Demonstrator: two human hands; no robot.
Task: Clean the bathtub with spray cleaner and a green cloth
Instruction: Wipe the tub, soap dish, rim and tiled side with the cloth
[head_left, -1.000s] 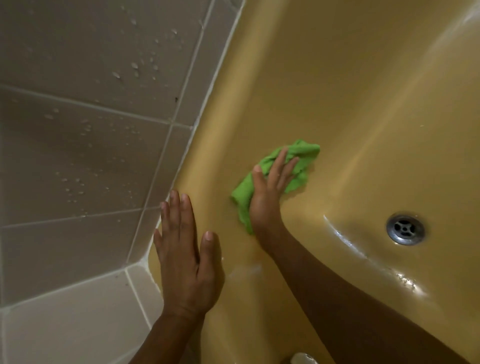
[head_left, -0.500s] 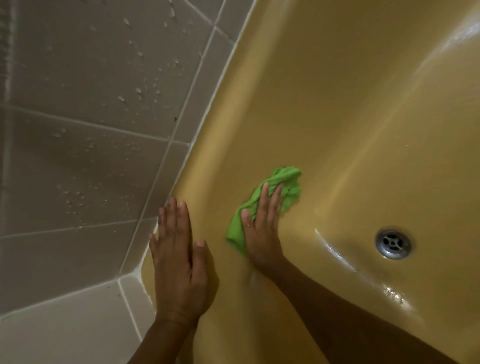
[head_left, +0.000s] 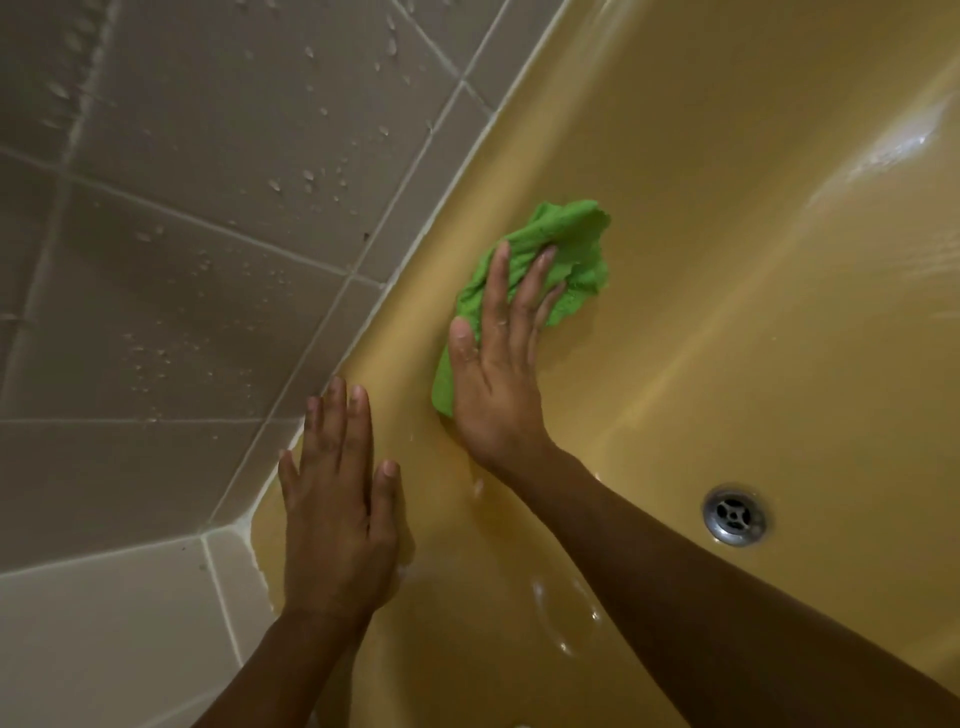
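A yellow bathtub (head_left: 727, 218) fills the right side of the view, its surface wet and shiny. My right hand (head_left: 498, 364) lies flat with straight fingers on a crumpled green cloth (head_left: 566, 244) and presses it against the tub's inner wall just below the rim. My left hand (head_left: 337, 499) rests flat with straight fingers on the tub rim near the corner, holding nothing. No spray cleaner is in view.
A metal drain (head_left: 734, 515) sits in the tub floor to the right of my right forearm. Grey wall tiles (head_left: 182, 234) with water drops fill the left side, meeting the tub along a white grout line (head_left: 415, 249).
My right hand has slid the green cloth along the tub wall, first back toward my left hand, then up closer to the rim. My left hand has stayed on the rim.
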